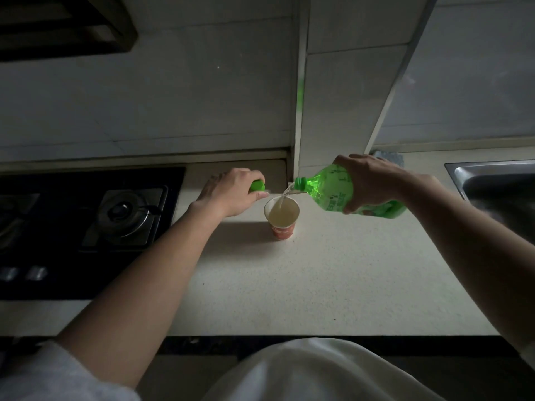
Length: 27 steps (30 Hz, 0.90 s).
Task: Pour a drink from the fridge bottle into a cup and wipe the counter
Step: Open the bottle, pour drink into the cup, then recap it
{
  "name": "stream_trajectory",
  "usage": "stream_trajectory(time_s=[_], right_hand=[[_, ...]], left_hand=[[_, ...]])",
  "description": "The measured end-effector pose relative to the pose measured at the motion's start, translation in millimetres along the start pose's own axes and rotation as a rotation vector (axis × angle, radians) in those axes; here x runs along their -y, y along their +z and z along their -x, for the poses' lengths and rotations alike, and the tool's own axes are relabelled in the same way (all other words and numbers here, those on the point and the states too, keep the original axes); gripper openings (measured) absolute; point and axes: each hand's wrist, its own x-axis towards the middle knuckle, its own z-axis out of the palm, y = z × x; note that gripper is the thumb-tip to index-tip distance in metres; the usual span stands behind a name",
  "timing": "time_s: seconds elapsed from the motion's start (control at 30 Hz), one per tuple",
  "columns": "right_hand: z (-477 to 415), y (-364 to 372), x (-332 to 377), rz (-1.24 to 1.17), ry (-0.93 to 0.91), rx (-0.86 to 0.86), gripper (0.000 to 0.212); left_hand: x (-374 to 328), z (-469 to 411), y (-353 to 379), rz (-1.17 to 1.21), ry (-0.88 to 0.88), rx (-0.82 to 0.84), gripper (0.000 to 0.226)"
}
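Kitchen counter [318,285] seen from above. Far left: a black stove [86,227] set into the counter. Left hand [228,195]: fingers curled round a green cap [257,186], held just left of the cup. Centre: a red paper cup [282,219] standing upright on the counter, largely filled with pale yellowish drink; a thin stream falls into it from the bottle mouth. Right hand [373,180]: wrapped round the body of a green bottle [330,189], tilted neck-down toward the left, above the cup. Behind the hand: a grey cloth [389,159] by the wall. Far right: a steel sink [492,180]; its contents cannot be told.
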Motion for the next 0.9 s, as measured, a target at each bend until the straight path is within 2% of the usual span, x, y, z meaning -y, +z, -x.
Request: stream_trajectory(time_s=[0.9], right_hand=[[-3.6, 3.1, -0.8, -0.006, -0.005, -0.017, 0.103]], left_hand=[[1.7, 1.2, -2.9, -0.014, -0.027, 0.013, 0.028]])
